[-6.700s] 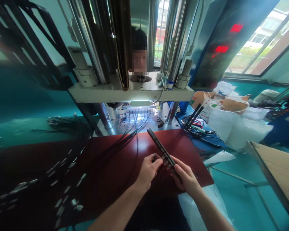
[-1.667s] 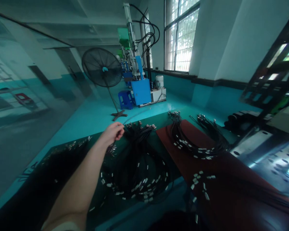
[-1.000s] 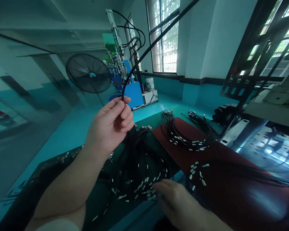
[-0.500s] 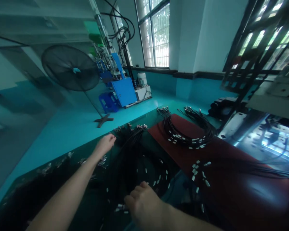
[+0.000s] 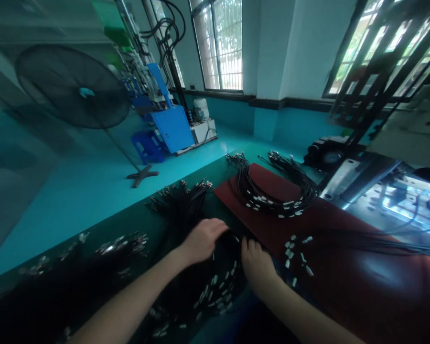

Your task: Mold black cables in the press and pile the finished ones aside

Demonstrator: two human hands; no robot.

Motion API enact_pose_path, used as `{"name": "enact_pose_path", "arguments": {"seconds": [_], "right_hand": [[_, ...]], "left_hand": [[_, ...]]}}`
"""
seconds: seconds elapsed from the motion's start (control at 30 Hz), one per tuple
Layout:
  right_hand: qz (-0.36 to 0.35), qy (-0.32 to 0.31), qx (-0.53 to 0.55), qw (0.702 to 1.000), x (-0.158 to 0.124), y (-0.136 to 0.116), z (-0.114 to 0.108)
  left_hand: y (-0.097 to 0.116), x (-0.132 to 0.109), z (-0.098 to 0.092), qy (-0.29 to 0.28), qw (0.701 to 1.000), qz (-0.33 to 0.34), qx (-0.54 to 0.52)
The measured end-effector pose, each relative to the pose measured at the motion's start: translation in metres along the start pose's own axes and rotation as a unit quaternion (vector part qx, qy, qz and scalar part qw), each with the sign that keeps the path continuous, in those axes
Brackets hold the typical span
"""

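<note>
This is a factory workshop: a vertical moulding machine (image 5: 172,129) with a blue cabinet stands on a teal painted floor (image 5: 75,224) under barred windows (image 5: 218,48), near a pedestal fan (image 5: 71,86), while bundles of black cable (image 5: 272,191) with metal terminals cover the long work surface (image 5: 358,296).

Daylight pours through the barred windows (image 5: 218,45) on the far wall and burns out to white, while the factory interior stays dim under a teal cast. Soft glare pools on the red mat (image 5: 372,282), and hard white light flares off the metal machine bed (image 5: 394,200) at right. The worktop (image 5: 93,224) sinks into deep shadow toward the lower left, swallowing detail. A wide-angle lens bows walls and stretches the frame's edges, where the pedestal fan (image 5: 71,86) goes soft. The left hand (image 5: 204,241) and right hand (image 5: 258,265) look slightly blurred.
</note>
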State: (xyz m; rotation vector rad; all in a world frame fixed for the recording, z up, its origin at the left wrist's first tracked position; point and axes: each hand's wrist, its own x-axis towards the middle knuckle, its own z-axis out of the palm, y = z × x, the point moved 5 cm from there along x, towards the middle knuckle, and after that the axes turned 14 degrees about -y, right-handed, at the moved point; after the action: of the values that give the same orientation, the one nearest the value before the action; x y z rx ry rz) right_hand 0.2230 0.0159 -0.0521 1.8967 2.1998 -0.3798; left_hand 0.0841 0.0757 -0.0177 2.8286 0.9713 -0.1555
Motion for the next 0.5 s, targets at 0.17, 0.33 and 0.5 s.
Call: {"name": "enact_pose_path", "arguments": {"seconds": [0.17,0.33,0.5], "right_hand": [[0.013,-0.035,0.071,0.997,0.003,0.011,0.004],[0.028,-0.064,0.199,0.977,0.003,0.019,0.001],[0.038,-0.083,0.253,0.963,0.000,0.021,-0.004]], "left_hand": [[0.057,0.036,0.023,-0.153,0.972,0.113,0.134],[0.059,0.048,0.021,-0.120,0.965,0.122,0.199],[0.060,0.047,0.023,-0.093,0.962,0.135,0.219]]}}
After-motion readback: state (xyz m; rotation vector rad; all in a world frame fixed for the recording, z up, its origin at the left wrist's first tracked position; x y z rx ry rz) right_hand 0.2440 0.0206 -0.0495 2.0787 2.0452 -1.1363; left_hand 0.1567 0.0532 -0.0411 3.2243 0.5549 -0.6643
